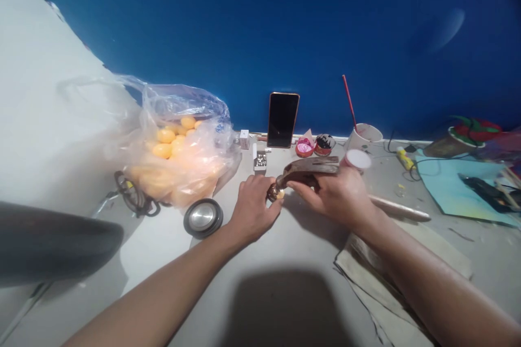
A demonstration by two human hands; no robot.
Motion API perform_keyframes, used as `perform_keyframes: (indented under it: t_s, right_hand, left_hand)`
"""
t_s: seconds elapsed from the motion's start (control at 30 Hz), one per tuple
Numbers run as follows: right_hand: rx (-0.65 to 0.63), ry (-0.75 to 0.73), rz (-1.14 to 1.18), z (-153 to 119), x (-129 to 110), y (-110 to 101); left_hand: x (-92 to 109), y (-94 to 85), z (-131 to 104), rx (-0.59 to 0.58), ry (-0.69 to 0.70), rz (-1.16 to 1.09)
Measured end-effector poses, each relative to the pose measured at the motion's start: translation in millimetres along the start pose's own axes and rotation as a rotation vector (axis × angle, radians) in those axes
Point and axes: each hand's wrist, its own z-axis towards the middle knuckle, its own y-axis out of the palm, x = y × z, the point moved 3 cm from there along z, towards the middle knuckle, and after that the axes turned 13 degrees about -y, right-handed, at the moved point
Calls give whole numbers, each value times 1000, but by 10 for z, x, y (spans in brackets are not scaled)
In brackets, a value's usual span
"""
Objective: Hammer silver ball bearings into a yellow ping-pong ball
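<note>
My left hand (254, 206) rests on the table with its fingers closed around a small round golden object (280, 195). Only part of that object shows between thumb and fingers, so its kind is unclear. A rusty claw hammer (311, 166) is gripped close to its head by my right hand (345, 195). Its face touches or hangs just over the golden object, and its handle (402, 209) sticks out to the right beneath my wrist. Just beyond my left hand lies a small open box of shiny silvery bits (260, 160). A round metal lid with a black rim (203, 218) is left of my forearm.
A plastic bag of yellow fruit-like balls (175, 140) stands at left, with a black cable (136, 195) beside it. A phone (283, 120) leans on the blue wall. Small paint pots (305, 146), a white cup (368, 133) and a cloth (366, 276) are on the right.
</note>
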Motion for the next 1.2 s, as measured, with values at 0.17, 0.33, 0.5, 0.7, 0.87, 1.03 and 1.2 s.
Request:
perform_keyframes:
  t_s: [0.17, 0.33, 0.5, 0.7, 0.87, 1.03, 1.2]
  right_hand:
    - [-65, -26, 0, 1, -21, 49]
    - [33, -39, -4, -3, -14, 16]
    - [-27, -37, 4, 8, -7, 28]
    - [-6, -37, 10, -1, -23, 36]
    - [15, -40, -8, -1, -16, 26]
    - [11, -64, -5, 10, -35, 21]
    - [64, -75, -12, 6, -24, 0]
  left_hand:
    - [25, 0, -5, -28, 16, 29]
    - [45, -9, -8, -23, 7, 58]
    - [35, -4, -2, -39, -10, 52]
    - [11, 23, -2, -28, 0, 44]
    - [-43, 25, -9, 1, -50, -55]
    - [-32, 19, -14, -2, -17, -55]
    - [-10, 19, -13, -17, -7, 1]
